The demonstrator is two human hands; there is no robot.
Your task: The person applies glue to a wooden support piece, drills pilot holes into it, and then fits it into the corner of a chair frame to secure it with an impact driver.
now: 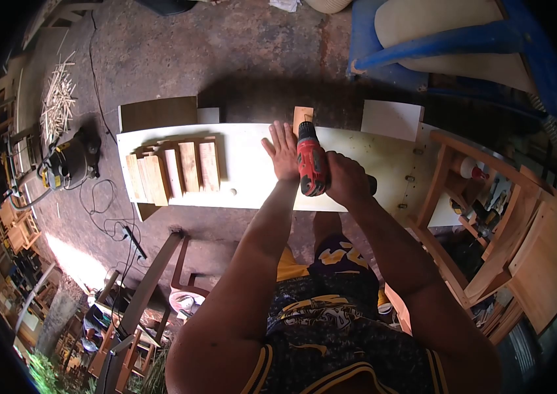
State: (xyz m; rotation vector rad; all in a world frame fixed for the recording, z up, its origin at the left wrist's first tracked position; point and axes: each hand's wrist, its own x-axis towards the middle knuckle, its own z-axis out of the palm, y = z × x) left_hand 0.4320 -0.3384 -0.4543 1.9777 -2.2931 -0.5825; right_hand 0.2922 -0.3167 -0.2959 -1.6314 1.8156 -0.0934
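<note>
My right hand [347, 178] is wrapped round the handle of a red and black cordless drill [311, 161]. The drill's chuck points away from me, over a small wooden piece [303, 115] at the far edge of a white board [252, 190]. My left hand [283, 154] lies on the board just left of the drill, its fingers spread. Whether its edge touches the wooden piece I cannot tell. On the board's left part sit several short wooden blocks [189, 165] side by side.
A wooden frame [439, 187] stands at the right. Blue metalwork [449, 46] is at the upper right. On the left floor are a black and yellow machine [71, 161], cables and a pile of thin sticks [59, 98]. A long beam [150, 285] rises at the lower left.
</note>
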